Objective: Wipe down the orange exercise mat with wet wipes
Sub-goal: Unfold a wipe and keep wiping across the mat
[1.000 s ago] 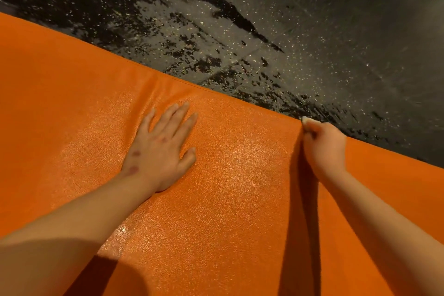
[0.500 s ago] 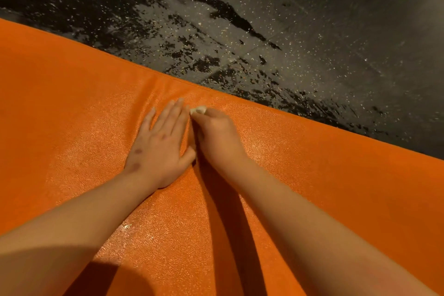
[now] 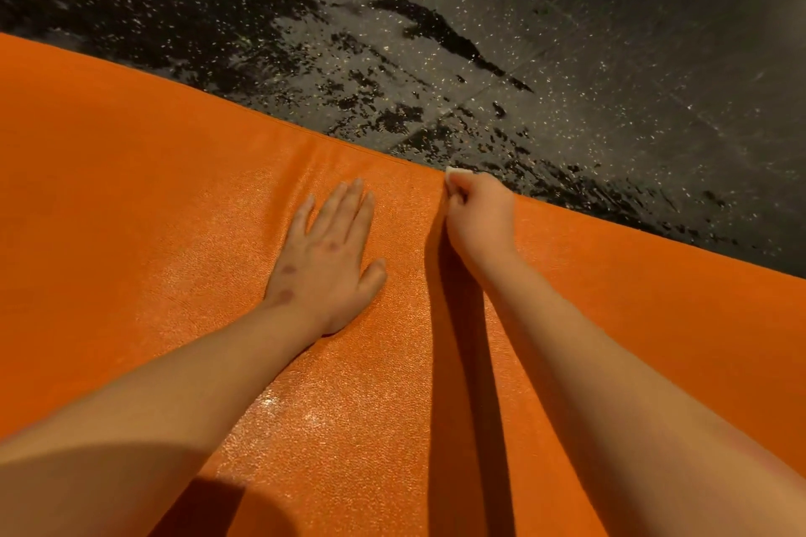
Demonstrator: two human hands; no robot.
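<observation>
- Dark speckled floor (image 3: 589,39) runs across the top of your view. It is blotched with darker patches that look wet, just beyond the far edge of the mat.
- Your orange mat (image 3: 131,196) fills the rest of the view and lies under both your arms. A glossy sheen shows around and below your left hand, which I judge to be damp from wiping.
- Your left hand (image 3: 327,253) lies palm down on the mat, fingers straight and close together, holding nothing. It looks to be bracing the mat.
- Your right hand (image 3: 479,218) is near it, at the mat's far edge, fingers curled round a small white wipe (image 3: 458,173). Only a corner of the wipe shows past the knuckles.
- As I read it, the step in hand is wiping the strip along the far edge.
- The next move calls for drawing the wipe across the mat with even pressure while your flat hand stops the mat sliding or wrinkling.
- Mind the border: hold the wipe on the orange, off the floor, where it would likely pick up grit.
- Both ends of the mat are out of view, so you cannot tell how much is left.
</observation>
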